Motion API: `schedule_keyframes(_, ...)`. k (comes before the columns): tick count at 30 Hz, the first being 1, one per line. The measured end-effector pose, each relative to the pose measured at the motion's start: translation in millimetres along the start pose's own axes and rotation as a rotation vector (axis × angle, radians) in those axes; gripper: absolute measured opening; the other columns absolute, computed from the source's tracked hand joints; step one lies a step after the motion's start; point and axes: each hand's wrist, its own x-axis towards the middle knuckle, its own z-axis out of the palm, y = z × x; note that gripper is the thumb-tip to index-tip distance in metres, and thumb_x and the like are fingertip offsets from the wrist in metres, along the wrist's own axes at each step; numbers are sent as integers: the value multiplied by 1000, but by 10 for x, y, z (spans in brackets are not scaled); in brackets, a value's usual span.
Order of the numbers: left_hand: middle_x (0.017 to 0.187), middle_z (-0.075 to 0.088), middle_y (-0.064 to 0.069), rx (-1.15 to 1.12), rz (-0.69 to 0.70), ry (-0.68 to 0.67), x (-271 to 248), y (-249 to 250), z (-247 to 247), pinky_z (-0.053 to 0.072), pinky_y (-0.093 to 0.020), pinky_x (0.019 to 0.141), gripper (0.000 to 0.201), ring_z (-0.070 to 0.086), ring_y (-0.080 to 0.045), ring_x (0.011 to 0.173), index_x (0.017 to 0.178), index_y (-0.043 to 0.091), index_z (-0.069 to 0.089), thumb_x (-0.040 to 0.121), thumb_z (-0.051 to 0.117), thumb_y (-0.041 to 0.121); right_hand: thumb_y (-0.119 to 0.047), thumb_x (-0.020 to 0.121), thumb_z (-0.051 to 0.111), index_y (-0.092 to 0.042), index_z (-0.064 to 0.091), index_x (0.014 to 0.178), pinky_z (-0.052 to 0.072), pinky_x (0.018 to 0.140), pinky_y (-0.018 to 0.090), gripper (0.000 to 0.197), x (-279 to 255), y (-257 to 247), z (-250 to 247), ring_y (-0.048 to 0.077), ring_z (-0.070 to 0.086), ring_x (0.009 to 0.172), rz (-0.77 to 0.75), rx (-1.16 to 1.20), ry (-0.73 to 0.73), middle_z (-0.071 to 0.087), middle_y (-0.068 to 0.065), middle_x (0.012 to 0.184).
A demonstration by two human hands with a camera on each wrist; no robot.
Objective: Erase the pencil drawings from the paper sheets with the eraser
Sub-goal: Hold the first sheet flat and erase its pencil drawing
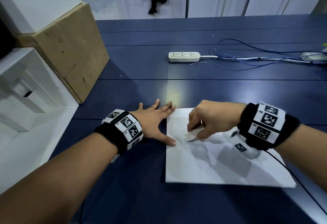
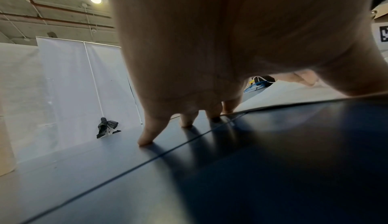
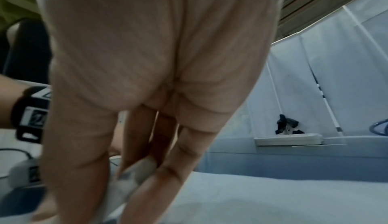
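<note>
A white paper sheet [image 1: 203, 163] with faint pencil lines lies on the dark blue table [image 1: 134, 188]. My right hand [image 1: 205, 119] pinches a white eraser [image 1: 192, 136] and holds its tip down on the sheet's upper left part. The right wrist view shows the eraser [image 3: 134, 174] between the curled fingers, over the paper [image 3: 273, 199]. My left hand [image 1: 155, 123] lies flat with spread fingers on the table at the sheet's left edge, thumb tip and one fingertip on the paper. In the left wrist view its fingertips [image 2: 144, 140] press the table.
A white power strip [image 1: 184, 56] with blue cables [image 1: 256, 53] lies further back on the table. A cardboard box [image 1: 70, 50] stands at the left, beside a white unit [image 1: 19, 85]. White curtains hang behind the table.
</note>
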Motion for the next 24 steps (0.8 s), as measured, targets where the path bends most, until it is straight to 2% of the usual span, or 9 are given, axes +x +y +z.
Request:
schedule_keyframes(3, 157, -24, 22, -1, 4, 6, 7, -1, 7, -6, -73, 109, 127, -27, -18, 145, 152, 39, -16, 60, 52, 92, -48, 72, 66, -27, 76, 102, 53, 79, 33, 38, 157, 106, -91, 18, 62, 81, 113, -13, 112, 72, -1, 88)
schedule_keyframes(6, 157, -24, 22, 2, 3, 6, 2, -3, 8, -7, -73, 109, 127, -28, -18, 145, 152, 39, -16, 59, 51, 94, -37, 77, 69, -22, 77, 99, 55, 81, 39, 28, 334, 270, -218, 25, 64, 84, 220, -27, 225, 73, 2, 87)
schedule_keyframes(8, 157, -24, 22, 4, 4, 8, 0, 0, 9, -7, -73, 109, 127, -27, -17, 145, 152, 39, -16, 59, 51, 93, -34, 79, 71, -22, 77, 101, 54, 82, 39, 26, 331, 316, -189, 25, 63, 86, 226, -39, 255, 73, 2, 90)
schedule_keyframes(10, 157, -24, 22, 3, 4, 9, 5, 0, 6, -7, -73, 109, 127, -27, -18, 145, 152, 39, -16, 60, 51, 93, -38, 78, 69, -23, 77, 103, 52, 82, 34, 31, 217, 234, -125, 21, 61, 85, 147, -52, 220, 71, -1, 94)
schedule_keyframes(12, 157, -25, 23, 0, 0, 5, 4, -1, 5, -7, -73, 109, 127, -27, -18, 145, 152, 39, -16, 60, 53, 92, -41, 75, 72, -27, 77, 103, 49, 79, 28, 32, 84, 106, -67, 12, 56, 81, 60, -9, 108, 69, -7, 92)
schedule_keyframes(15, 157, -25, 22, -1, 0, 2, -1, 11, -1, -7, -73, 109, 126, -27, -18, 145, 152, 39, -16, 61, 53, 91, -53, 68, 64, -30, 77, 101, 51, 78, 27, 42, 105, 81, -93, 12, 60, 80, 87, -3, 62, 71, -7, 88)
schedule_keyframes(20, 157, -24, 23, -2, -1, 3, -11, 15, -6, -6, -73, 109, 126, -27, -18, 145, 152, 38, -16, 60, 52, 92, -32, 80, 70, -23, 77, 99, 55, 79, 37, 21, 359, 331, -224, 23, 67, 82, 238, -19, 231, 73, 1, 84)
schedule_keyframes(22, 157, -24, 23, 3, 1, 6, -4, 8, 1, -6, -73, 109, 127, -27, -18, 145, 152, 38, -16, 60, 52, 93, -31, 80, 71, -23, 77, 102, 52, 80, 33, 24, 299, 301, -150, 19, 62, 82, 175, -63, 250, 71, -2, 91)
schedule_keyframes(24, 156, -25, 23, 3, 0, 3, -2, 1, 3, -6, -73, 109, 127, -27, -17, 145, 152, 39, -16, 60, 53, 92, -30, 78, 75, -26, 77, 103, 46, 76, 23, 25, 150, 196, -60, 2, 53, 74, 61, -33, 181, 65, -10, 88)
